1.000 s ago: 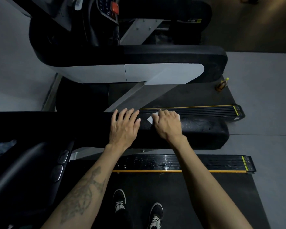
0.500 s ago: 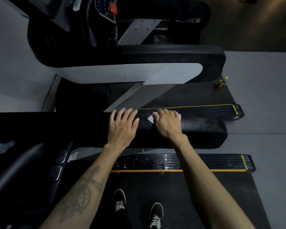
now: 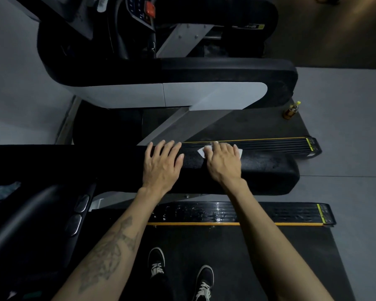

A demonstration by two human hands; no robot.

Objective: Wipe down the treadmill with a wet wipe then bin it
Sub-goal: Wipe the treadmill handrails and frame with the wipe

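The wipe [image 3: 201,152] lay mid-frame under the right hand's [image 3: 224,162] flat fingers, pressed onto the handrail [image 3: 267,170] for scrubbing, while the left hand [image 3: 162,165] rested spread, bracing.

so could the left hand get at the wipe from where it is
Probably yes. The left hand lies flat on the black handrail, beside the right hand, with bare rail between them. The wet wipe sits pinned under the right hand, with one white corner poking out on the left hand's side.
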